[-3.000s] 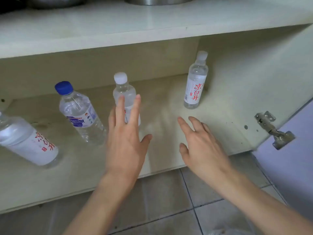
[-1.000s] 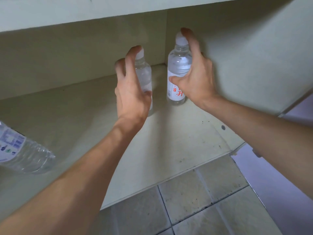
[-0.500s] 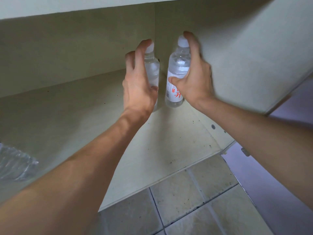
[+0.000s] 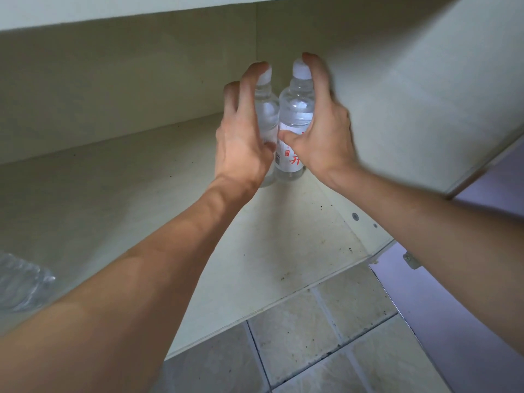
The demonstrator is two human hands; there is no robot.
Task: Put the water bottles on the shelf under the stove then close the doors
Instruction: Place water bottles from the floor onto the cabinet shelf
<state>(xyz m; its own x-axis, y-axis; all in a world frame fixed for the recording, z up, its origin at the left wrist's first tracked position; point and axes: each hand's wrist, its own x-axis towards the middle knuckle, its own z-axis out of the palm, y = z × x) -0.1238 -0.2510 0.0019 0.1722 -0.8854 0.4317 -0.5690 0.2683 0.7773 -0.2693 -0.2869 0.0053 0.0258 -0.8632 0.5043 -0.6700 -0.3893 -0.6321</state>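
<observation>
Two clear water bottles stand upright, touching, in the shelf's far right corner. The left bottle and the right bottle have white caps; the right one carries a white label with red characters. A third bottle sits at the shelf's left front edge, mostly cropped.

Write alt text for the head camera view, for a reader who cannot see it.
Two bare hands hold two clear water bottles upright, side by side, at the back right corner of a pale cabinet shelf: the left hand on the left bottle, the right hand on the red-lettered bottle. Another bottle shows at the left edge, above a tiled floor.
</observation>
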